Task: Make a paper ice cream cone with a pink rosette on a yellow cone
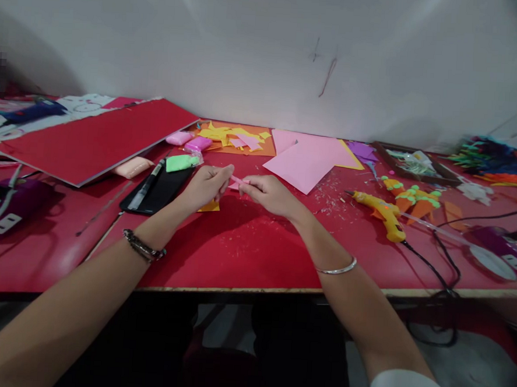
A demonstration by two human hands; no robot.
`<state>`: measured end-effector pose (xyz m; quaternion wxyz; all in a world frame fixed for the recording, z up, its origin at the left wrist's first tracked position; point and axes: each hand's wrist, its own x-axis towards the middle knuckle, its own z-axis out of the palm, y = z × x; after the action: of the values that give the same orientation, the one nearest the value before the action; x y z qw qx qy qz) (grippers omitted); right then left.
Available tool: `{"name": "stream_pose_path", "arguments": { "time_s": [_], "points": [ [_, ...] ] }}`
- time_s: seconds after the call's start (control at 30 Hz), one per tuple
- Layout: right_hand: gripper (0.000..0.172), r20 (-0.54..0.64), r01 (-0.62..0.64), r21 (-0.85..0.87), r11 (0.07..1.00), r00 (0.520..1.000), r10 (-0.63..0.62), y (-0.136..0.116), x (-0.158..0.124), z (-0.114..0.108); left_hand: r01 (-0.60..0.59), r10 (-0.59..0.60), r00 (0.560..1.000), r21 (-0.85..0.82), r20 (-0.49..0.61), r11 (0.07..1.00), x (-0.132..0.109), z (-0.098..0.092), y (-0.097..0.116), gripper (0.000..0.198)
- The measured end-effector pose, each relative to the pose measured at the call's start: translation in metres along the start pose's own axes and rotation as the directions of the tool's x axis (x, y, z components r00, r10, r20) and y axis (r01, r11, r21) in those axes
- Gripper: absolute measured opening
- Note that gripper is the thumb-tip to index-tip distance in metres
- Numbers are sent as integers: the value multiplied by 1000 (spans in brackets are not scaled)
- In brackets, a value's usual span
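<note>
Between my two hands is a narrow pink paper strip [237, 181], held over the red table [237, 256]. My left hand [209, 186] is closed, its fingertips pinching the strip's left end. The fingers of my right hand [269, 193] grip its other end, so the strip spans the small gap. A yellow paper piece [209, 206] lies partly hidden below my left hand. Just left of that hand are a black phone [166, 188], a pen [147, 185] and a green clay pack [181, 162].
Pink paper sheets [306, 164] lie behind my right hand, beside yellow scraps on orange paper [261, 149]. At right are a yellow glue gun [382, 213] with a trailing cord, orange-and-green crafts [411, 197] and a brown tray [418, 165]. A red board [99, 140] leans at left.
</note>
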<state>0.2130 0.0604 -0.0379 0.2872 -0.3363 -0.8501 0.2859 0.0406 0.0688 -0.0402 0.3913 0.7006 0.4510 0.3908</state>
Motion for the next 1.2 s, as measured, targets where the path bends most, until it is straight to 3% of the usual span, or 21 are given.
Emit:
{"name": "stream_pose_path", "arguments": {
  "time_s": [0.1, 0.2, 0.3, 0.4, 0.5, 0.6, 0.73, 1.0, 1.1, 1.2],
  "points": [
    [32, -23, 4, -269, 963, 1000, -11, -2, 1, 1, 57, -57, 998, -36, 1, 998, 0, 1, 0, 51],
    [36, -51, -97, -559, 824, 995, 83, -7, 2, 1, 138, -135, 990, -144, 26, 980, 1, 4, -2, 50],
    [36, -71, -147, -640, 754, 989, 132, -12, 2, 1, 164, -166, 986, -191, 6, 968, 2, 5, -4, 49],
    [33, -57, -92, -438, 894, 996, 74, -14, 1, 1, 62, -63, 994, -15, -84, 998, 2, 4, -4, 50],
    [33, -19, -41, -82, 996, 999, 40, -9, 1, 2, -142, 175, 975, 224, -137, 964, 0, 1, -3, 40],
    [35, 40, -51, 209, 977, 998, 43, -4, 1, 3, -316, 362, 929, 348, -77, 883, -2, -3, -2, 30],
    [33, 78, -64, 298, 952, 996, 43, -2, 1, 3, -361, 385, 923, 346, 0, 866, -3, -6, -2, 39],
    [36, -79, 13, -142, 990, 997, -24, 0, 1, 3, -122, 121, 993, 107, 16, 987, -1, -2, -3, 45],
    [40, -89, -16, -397, 918, 996, -21, 0, 1, 2, -21, 22, 999, -17, 45, 1000, 0, 0, -3, 44],
    [43, -72, -76, -649, 757, 997, 39, -6, 1, 2, 105, -98, 993, -129, 64, 986, 0, 3, -1, 44]
  ]
}}
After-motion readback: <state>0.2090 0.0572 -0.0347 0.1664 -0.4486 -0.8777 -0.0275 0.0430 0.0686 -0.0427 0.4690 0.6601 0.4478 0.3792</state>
